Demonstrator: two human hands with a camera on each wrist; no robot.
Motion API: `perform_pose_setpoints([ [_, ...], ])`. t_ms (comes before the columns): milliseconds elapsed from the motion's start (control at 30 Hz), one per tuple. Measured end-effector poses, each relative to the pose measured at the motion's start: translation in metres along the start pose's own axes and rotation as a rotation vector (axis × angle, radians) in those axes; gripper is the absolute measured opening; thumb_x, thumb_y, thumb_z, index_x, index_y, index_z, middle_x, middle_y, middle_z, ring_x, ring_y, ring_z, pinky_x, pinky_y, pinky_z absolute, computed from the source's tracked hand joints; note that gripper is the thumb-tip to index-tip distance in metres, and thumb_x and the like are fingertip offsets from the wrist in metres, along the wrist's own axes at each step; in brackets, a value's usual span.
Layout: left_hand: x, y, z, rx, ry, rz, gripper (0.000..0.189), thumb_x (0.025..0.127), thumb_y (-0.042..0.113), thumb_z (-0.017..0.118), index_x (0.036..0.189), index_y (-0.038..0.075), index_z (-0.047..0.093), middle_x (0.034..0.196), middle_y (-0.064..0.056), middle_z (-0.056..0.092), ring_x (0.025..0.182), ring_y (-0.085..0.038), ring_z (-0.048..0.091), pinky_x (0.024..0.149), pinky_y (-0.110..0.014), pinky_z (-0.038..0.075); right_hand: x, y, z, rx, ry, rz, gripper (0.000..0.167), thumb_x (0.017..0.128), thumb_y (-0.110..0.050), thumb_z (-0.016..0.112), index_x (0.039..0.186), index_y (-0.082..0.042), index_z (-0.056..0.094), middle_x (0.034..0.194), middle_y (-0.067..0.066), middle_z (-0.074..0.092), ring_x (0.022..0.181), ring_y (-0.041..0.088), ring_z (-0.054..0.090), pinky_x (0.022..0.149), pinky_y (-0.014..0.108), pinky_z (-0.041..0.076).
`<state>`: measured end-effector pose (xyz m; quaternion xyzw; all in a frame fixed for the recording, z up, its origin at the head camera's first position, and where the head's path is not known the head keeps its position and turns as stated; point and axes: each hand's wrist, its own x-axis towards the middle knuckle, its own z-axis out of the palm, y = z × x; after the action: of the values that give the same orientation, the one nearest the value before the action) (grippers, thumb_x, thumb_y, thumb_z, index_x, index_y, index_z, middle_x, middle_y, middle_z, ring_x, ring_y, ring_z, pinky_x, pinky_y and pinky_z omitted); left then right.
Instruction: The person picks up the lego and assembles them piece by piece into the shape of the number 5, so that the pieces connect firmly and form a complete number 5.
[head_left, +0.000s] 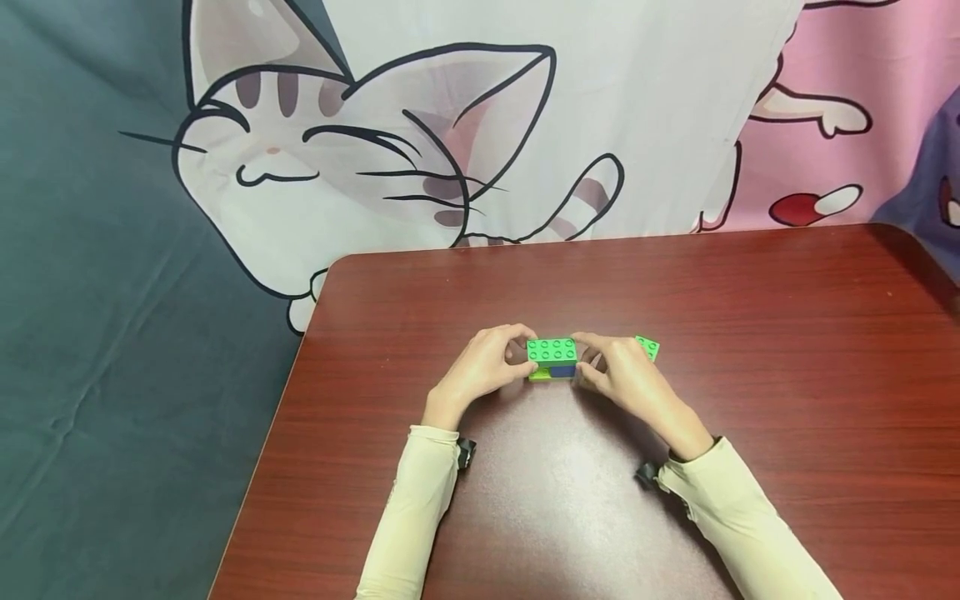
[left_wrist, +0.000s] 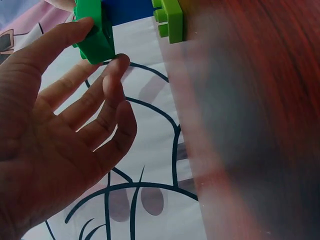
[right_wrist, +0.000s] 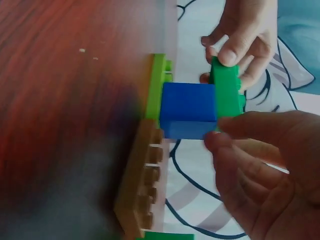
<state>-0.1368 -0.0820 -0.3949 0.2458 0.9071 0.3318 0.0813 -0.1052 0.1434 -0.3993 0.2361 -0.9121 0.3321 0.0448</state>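
A bright green toy building brick (head_left: 552, 351) lies level on top of a blue brick (right_wrist: 187, 110). Under the blue brick is a lime green brick (right_wrist: 154, 87), low on the table. My left hand (head_left: 483, 364) pinches the left end of the green brick between thumb and fingers; its other fingers curve loosely in the left wrist view. At the opposite end, my right hand (head_left: 628, 375) pinches the green brick, its fingertips close to the blue brick's top edge. A studded tan brick (right_wrist: 137, 185) sits beside the lime one, below my right hand.
Another green brick (head_left: 648, 347) lies beyond my right hand, partly hidden by it. The reddish-brown wooden table (head_left: 787, 350) ends at a far edge against a cartoon cat cloth (head_left: 315, 167). A wrist strap piece (head_left: 467, 452) sits at my left sleeve.
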Motion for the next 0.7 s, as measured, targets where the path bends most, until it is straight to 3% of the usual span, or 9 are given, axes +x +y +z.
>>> perform_pose_setpoints([
  [133,-0.001,0.0,-0.001,-0.007,-0.025,0.003,0.036,0.081,0.022,0.073,0.113,0.015,0.061,0.094,0.002,0.063,0.079,-0.008,0.057,0.07,-0.024,0.047,-0.001,0.002,-0.011,-0.01,-0.001,0.012,0.048,0.079,-0.001,0.066,0.124,0.005,0.053,0.076,0.004,0.067,0.06,0.01,0.059,0.056,0.029,0.049],
  [367,-0.002,-0.004,-0.007,-0.046,-0.054,0.037,0.055,0.081,0.029,0.073,0.129,0.009,0.053,0.104,-0.002,0.063,0.087,-0.013,0.059,0.077,-0.028,0.047,-0.009,0.019,-0.047,-0.105,0.103,0.068,0.041,0.08,-0.01,0.068,0.117,0.003,0.059,0.082,0.012,0.067,0.07,0.025,0.064,0.063,0.043,0.049],
  [433,-0.003,-0.005,-0.009,-0.064,-0.052,0.023,0.057,0.081,0.033,0.072,0.13,0.011,0.052,0.106,-0.002,0.063,0.088,-0.013,0.058,0.078,-0.028,0.046,-0.012,0.025,-0.056,-0.118,0.065,0.13,0.043,0.079,-0.015,0.07,0.117,0.004,0.058,0.09,0.017,0.066,0.078,0.03,0.063,0.068,0.047,0.047],
  [567,-0.005,-0.006,-0.013,-0.101,-0.039,-0.011,0.056,0.083,0.039,0.069,0.13,0.014,0.052,0.109,-0.002,0.062,0.09,-0.013,0.056,0.079,-0.028,0.046,-0.018,0.034,-0.065,-0.125,-0.085,0.254,0.048,0.077,-0.021,0.073,0.113,0.007,0.056,0.101,0.025,0.061,0.091,0.039,0.059,0.075,0.054,0.044],
  [700,-0.006,-0.009,-0.014,-0.126,-0.022,-0.022,0.052,0.086,0.04,0.065,0.129,0.014,0.053,0.11,-0.005,0.061,0.09,-0.014,0.056,0.079,-0.028,0.046,-0.019,0.042,-0.063,-0.13,-0.186,0.322,0.044,0.073,-0.019,0.075,0.102,0.005,0.054,0.097,0.024,0.061,0.087,0.039,0.058,0.071,0.053,0.044],
])
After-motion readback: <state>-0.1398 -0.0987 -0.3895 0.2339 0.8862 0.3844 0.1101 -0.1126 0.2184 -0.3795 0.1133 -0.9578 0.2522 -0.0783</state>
